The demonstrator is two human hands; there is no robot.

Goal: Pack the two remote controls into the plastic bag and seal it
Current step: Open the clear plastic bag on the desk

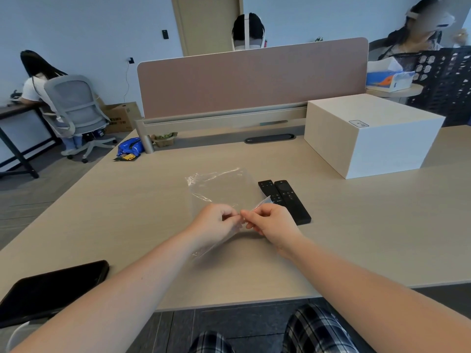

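Observation:
A clear plastic bag lies flat on the beige desk, its near edge lifted. My left hand and my right hand both pinch that near edge, fingertips almost touching. Two black remote controls lie side by side just right of the bag: the shorter one on the left, the longer one on the right, partly hidden behind my right hand. Both remotes are outside the bag.
A large white box stands at the back right. A black tablet lies at the near left edge. A pink divider panel closes the desk's far side. A blue snack packet sits at the far left. Other people sit beyond.

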